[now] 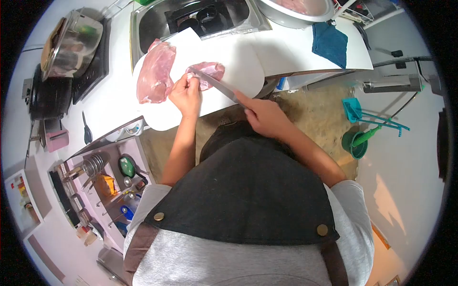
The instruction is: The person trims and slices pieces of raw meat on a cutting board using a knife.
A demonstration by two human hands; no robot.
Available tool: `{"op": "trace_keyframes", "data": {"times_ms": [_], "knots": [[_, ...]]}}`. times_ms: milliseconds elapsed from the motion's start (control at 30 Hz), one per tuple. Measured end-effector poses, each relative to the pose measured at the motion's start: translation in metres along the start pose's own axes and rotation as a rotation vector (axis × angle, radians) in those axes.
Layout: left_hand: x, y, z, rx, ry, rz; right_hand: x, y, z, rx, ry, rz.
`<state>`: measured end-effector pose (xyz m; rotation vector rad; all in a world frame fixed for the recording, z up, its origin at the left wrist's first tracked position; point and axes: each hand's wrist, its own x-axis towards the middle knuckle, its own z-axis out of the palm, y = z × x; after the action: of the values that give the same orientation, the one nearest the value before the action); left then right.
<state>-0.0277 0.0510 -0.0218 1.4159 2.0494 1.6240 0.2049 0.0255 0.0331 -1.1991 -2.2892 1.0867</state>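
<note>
A small piece of raw meat [215,71] lies on the white cutting board [160,120]. My left hand [185,97] pinches its near left edge, fingers closed. In my right hand [267,117] is a knife [213,83], gripped by the handle. The blade points up and left across the small piece, its tip close to my left fingertips. Left of my hands, on the same board, rests a larger pink slab of raw meat [156,74]. How deep the edge sits in the meat I cannot tell.
Behind the board is a steel sink [143,35] with dark items inside. A grey basin [305,18] holding meat and a blue cloth [330,44] are at the right. Scissors [87,128] lie at the left, near a large pot [78,47]. Shelves [102,205] stand below.
</note>
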Motion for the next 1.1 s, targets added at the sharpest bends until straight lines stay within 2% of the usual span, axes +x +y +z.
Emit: {"op": "trace_keyframes", "data": {"times_ms": [133, 300, 467, 533, 567, 633, 767, 833, 933, 1033, 1100], "knots": [[0.000, 0.008, -0.011, 0.045, -0.072, -0.057, -0.013, -0.007, -0.031, -0.053, -0.168, 0.093], [-0.005, 0.010, -0.012, -0.012, -0.076, -0.101, 0.030, -0.014, 0.006, 0.068, 0.114, -0.081], [-0.006, 0.003, -0.015, 0.051, -0.137, -0.076, 0.049, -0.011, 0.033, -0.058, 0.104, -0.021], [-0.009, 0.002, -0.012, -0.150, -0.111, -0.118, 0.039, -0.013, 0.031, -0.105, 0.070, 0.007], [-0.008, -0.002, -0.012, -0.149, -0.105, -0.123, 0.029, -0.013, 0.025, -0.094, 0.041, 0.025], [-0.008, -0.008, -0.013, -0.014, -0.150, -0.126, 0.014, -0.010, 0.012, -0.085, 0.007, 0.041], [-0.003, 0.009, -0.015, 0.080, -0.094, -0.103, -0.003, -0.009, -0.009, -0.115, -0.099, 0.060], [0.000, 0.007, -0.020, 0.274, -0.154, -0.026, -0.009, -0.010, -0.017, -0.168, -0.141, 0.088], [0.004, -0.001, -0.029, 0.358, -0.155, 0.086, -0.025, -0.002, -0.037, -0.204, -0.142, 0.062], [0.009, 0.000, -0.039, 0.401, -0.250, 0.095, -0.031, -0.002, -0.059, -0.179, -0.189, 0.047], [0.009, 0.001, -0.040, 0.312, -0.287, 0.036, -0.023, -0.006, -0.063, -0.095, -0.113, 0.039]]}}
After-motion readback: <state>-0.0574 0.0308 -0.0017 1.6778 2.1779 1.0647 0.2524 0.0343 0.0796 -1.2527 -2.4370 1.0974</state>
